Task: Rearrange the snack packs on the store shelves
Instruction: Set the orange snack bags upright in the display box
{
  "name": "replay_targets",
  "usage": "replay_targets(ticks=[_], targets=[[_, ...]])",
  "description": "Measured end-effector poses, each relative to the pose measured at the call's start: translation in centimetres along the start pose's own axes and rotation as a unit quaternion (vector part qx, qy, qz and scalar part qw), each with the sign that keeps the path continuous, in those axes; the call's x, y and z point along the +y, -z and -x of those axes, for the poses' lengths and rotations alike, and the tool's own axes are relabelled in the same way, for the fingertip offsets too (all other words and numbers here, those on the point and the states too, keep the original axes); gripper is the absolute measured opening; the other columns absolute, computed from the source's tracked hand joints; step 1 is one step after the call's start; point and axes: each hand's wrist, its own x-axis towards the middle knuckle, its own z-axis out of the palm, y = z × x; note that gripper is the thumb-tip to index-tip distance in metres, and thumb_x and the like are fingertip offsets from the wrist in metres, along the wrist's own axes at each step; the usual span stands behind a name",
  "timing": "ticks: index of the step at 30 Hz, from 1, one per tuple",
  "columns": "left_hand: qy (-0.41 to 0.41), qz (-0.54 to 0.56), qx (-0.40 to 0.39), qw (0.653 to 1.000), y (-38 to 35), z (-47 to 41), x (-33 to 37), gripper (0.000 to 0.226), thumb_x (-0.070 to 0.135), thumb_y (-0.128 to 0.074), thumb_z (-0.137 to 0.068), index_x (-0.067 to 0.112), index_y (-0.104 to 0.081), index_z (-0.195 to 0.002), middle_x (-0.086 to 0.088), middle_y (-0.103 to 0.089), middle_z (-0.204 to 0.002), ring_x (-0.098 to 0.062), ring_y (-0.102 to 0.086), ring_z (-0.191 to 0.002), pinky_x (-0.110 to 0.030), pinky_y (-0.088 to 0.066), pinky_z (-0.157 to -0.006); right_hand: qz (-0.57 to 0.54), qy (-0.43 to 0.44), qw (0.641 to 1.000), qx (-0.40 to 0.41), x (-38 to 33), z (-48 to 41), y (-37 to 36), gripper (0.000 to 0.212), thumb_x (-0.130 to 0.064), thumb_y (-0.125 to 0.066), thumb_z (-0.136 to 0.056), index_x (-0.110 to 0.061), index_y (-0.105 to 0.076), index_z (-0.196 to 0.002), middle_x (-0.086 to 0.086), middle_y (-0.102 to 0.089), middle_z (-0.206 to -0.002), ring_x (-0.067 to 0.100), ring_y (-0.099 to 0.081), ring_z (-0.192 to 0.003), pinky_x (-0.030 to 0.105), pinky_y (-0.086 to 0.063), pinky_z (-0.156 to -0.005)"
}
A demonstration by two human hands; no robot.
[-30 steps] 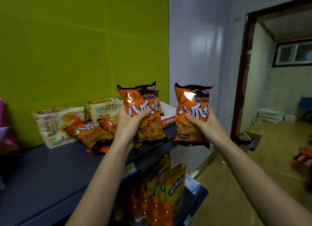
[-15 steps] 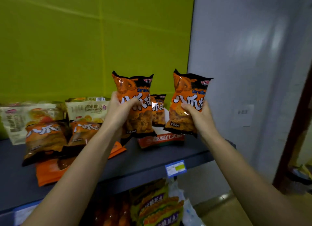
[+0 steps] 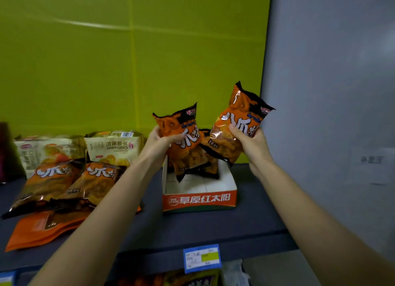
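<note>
My left hand (image 3: 158, 144) grips an orange and black snack pack (image 3: 183, 140), held upright with its lower end inside the white cardboard display box (image 3: 198, 199) on the dark shelf (image 3: 192, 225). My right hand (image 3: 249, 144) grips a second orange snack pack (image 3: 237, 125), tilted to the left above the box's back right corner. Another orange pack (image 3: 210, 168) stands in the box behind them, mostly hidden.
Two more orange packs (image 3: 53, 183) lie flat at the left over a plain orange pouch (image 3: 36, 232). Cream croissant packs (image 3: 111, 146) lean on the green wall behind them. A grey wall bounds the right side. A blue price tag (image 3: 202, 258) hangs on the shelf edge.
Both hands have moved forward and down over the display box. The left pack has dropped into the box and the right pack has tilted. The view has shifted toward the shelf.
</note>
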Motion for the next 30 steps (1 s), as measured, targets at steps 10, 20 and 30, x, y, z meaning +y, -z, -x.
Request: replay_targets(ticks=[10, 20, 30], targets=[[0.056, -0.142, -0.018, 0.988, 0.2, -4.4, -3.4, 0.04, 0.0, -0.069, -0.076, 0.011, -0.051, -0.11, -0.013, -0.063, -0.108, -0.022, -0.061, -0.088, -0.026, -0.052, -0.073, 0.022, -0.032, 0.994, -0.103, 4.2, -2.9, -1.9, 0.058, -0.022, -0.064, -0.085, -0.012, -0.032, -0.133, 0.001, -0.051, -0.133, 0.021, -0.049, -0.126, 0.036, -0.043, -0.101], [0.077, -0.233, -0.012, 0.969, 1.4, -6.6, -3.8, 0.045, 0.003, -0.068, -0.079, 0.004, -0.043, -0.117, -0.014, -0.058, -0.116, -0.025, -0.056, -0.102, -0.034, -0.046, -0.088, 0.419, -0.001, 0.897, -0.14, 6.5, -3.9, -3.7, 0.08, -0.032, -0.069, -0.08, 0.002, -0.026, -0.137, 0.018, -0.041, -0.141, 0.033, -0.044, -0.127, 0.042, -0.042, -0.102], [0.049, -0.338, 0.011, 0.94, 2.0, -7.5, -5.3, 0.056, 0.016, -0.07, -0.079, 0.007, -0.042, -0.128, -0.013, -0.057, -0.128, -0.03, -0.056, -0.116, -0.041, -0.047, -0.098, 0.594, 0.041, 0.799, -0.085, 7.1, -3.7, -4.8, 0.078, -0.054, -0.053, -0.084, -0.005, -0.028, -0.14, 0.012, -0.038, -0.142, 0.028, -0.035, -0.13, 0.038, -0.03, -0.104]])
